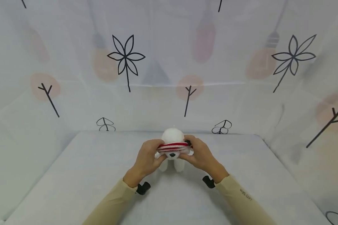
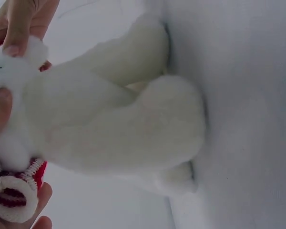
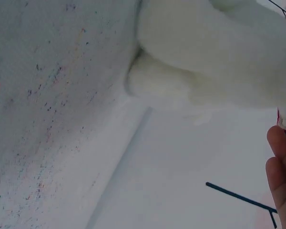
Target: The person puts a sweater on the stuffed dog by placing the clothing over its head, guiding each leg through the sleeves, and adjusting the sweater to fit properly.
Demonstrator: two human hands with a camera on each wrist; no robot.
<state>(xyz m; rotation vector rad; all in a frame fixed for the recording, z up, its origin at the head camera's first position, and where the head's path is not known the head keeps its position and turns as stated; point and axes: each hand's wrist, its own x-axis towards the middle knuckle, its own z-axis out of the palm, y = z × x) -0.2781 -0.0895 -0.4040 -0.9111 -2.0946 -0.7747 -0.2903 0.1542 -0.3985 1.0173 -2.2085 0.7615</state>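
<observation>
Left hand (image 1: 147, 157) and right hand (image 1: 201, 154) both pinch, arms angled inward.
From my station: hands level, a little apart, turned toward each other, fingers (image 1: 196, 143) bent above, thumbs (image 1: 160, 160) lower and pointing in. Left forearm (image 1: 110, 204) and right forearm (image 1: 242, 200), beige-sleeved, slant in from the bottom edge; wrists (image 1: 132, 177) bare past cuffs. My right wrist view gets fingertips only.

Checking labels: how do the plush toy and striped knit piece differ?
The plush toy is mostly white; the knit piece is striped red and white. The toy rests on the table; the knit piece crosses its face, held by left hand and right hand. Both show white.
</observation>
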